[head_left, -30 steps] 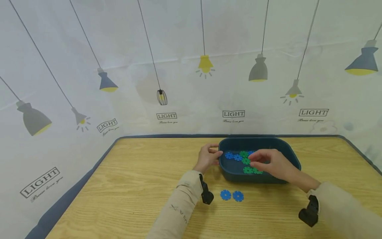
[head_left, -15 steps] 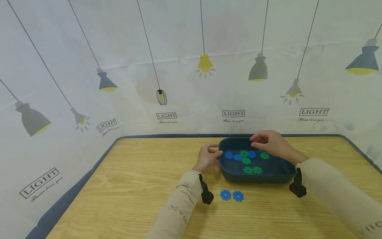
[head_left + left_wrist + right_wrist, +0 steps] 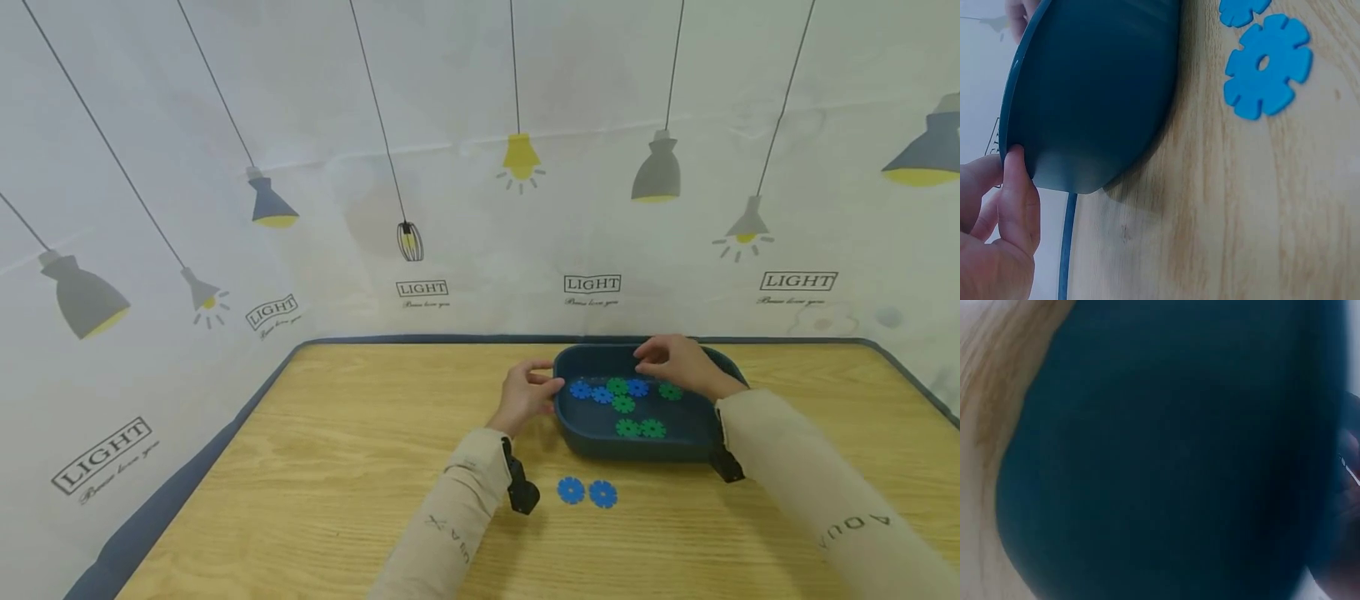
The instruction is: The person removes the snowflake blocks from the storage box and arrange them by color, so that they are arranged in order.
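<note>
A dark teal plastic basin point(image 3: 637, 450) stands near the back of the table. My left hand point(image 3: 521, 393) pinches its left end; in the left wrist view the thumb tip point(image 3: 1016, 159) lies against the outer wall right at the rim. Above the basin's back right part hovers my right hand point(image 3: 684, 367), fingers loosely bent and nothing visible between them. Slotted snowflake building discs lie in the basin: several green ones point(image 3: 623, 404) and some blue ones point(image 3: 581, 390). The basin wall point(image 3: 1166, 456) hides most of the right hand in the right wrist view.
Two blue slotted discs, a left one point(image 3: 571, 490) and a right one point(image 3: 603, 494), lie side by side on the wooden table point(image 3: 337, 467) in front of the basin. A lamp-patterned cloth point(image 3: 465, 192) hangs behind the table's back edge.
My right hand has lifted away from the discs toward the basin's back right, uncovering a green disc. The left hand stays at the basin's end. The head view has shifted slightly.
</note>
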The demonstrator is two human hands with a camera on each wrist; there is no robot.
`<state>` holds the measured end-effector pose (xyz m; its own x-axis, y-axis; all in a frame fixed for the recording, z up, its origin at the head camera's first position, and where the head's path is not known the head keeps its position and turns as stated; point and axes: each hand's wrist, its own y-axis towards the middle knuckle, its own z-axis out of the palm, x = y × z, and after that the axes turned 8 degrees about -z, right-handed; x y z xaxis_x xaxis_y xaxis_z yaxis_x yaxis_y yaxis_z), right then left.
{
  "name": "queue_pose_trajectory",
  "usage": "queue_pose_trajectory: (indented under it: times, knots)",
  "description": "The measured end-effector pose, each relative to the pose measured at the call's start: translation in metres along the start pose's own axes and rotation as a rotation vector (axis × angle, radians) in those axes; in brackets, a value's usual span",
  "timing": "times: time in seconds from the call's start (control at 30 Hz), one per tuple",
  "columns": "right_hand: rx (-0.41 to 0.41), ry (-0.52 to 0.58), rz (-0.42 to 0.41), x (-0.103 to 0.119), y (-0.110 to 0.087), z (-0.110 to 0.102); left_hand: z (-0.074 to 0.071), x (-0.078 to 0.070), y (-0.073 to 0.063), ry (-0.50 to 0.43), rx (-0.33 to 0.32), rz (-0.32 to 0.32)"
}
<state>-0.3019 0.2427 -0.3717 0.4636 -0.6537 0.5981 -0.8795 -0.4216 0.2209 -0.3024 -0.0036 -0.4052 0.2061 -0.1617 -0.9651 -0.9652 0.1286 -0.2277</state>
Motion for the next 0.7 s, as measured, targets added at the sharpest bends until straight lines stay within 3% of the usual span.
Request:
queue_pose_trajectory:
  times: [0.37, 0.7]
  knots:
    - [0.058, -0.017, 0.077, -0.018, 0.004, 0.013, -0.001, 0.001, 0.001, -0.005, 0.002, 0.000]
    - [0.143, 0.010, 0.133, -0.021, 0.007, 0.017, -0.001, 0.001, 0.000, -0.009, 0.006, 0.005]
